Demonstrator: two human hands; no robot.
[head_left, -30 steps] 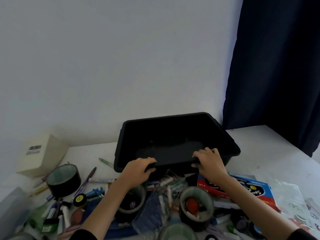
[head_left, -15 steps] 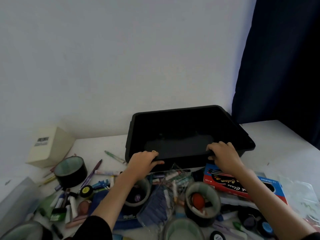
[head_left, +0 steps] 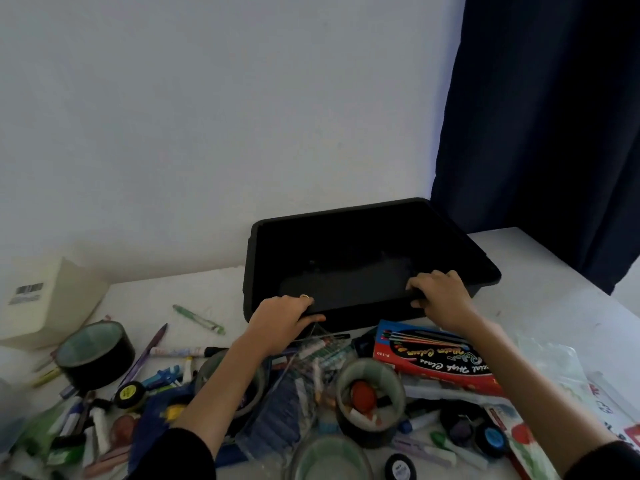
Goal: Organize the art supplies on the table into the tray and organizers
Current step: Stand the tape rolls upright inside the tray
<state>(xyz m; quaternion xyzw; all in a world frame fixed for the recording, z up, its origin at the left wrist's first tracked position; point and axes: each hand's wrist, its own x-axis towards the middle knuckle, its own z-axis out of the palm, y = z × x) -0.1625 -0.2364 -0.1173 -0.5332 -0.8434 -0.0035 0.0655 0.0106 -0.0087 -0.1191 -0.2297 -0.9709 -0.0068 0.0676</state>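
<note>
White table (head_left: 540,271) against a pale wall, dark curtain at the far right corner. Big black plastic tray (head_left: 367,233) near the far edge, long side running left to right, open top up, looks empty inside. Left hand (head_left: 280,320) curled over the near rim, thumb under. Right hand (head_left: 440,299) curled over the same rim further right. Nothing sorted yet, by the look of it. Left to do: red paint-brush box (head_left: 426,358), black tape roll (head_left: 93,355), green pen (head_left: 199,319), heaps of markers along the near edge.
</note>
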